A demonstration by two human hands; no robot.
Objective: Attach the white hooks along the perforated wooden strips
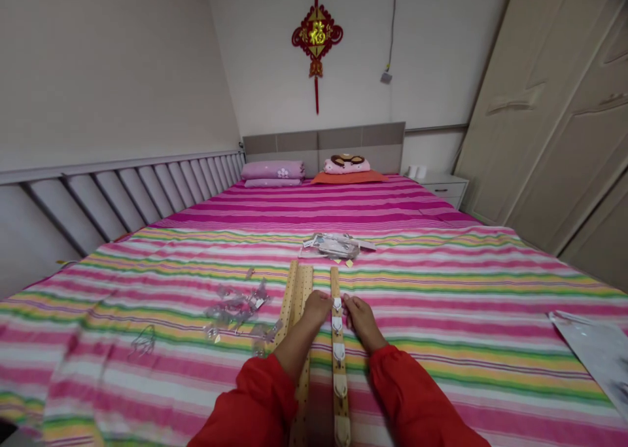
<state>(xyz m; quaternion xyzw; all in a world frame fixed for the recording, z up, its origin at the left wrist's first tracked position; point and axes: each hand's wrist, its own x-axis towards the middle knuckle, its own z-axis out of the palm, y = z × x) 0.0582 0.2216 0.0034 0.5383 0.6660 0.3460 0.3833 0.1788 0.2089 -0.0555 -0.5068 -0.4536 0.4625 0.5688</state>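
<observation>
A narrow wooden strip (335,283) lies lengthwise on the striped bedspread, carrying several white hooks (338,353) along it. My left hand (316,307) and my right hand (357,315) meet at one white hook (337,302) on that strip, fingers pinched on it from both sides. Both arms wear red sleeves. Two more perforated wooden strips (299,290) lie just left of my left hand.
Crumpled clear plastic wrappers (236,307) lie to the left, and a plastic packet with small parts (336,245) lies beyond the strips. A silver bag (596,350) rests at the right edge. Pillows (273,170), a padded wall (122,195), a nightstand (444,186) and a wardrobe (559,113) surround the bed.
</observation>
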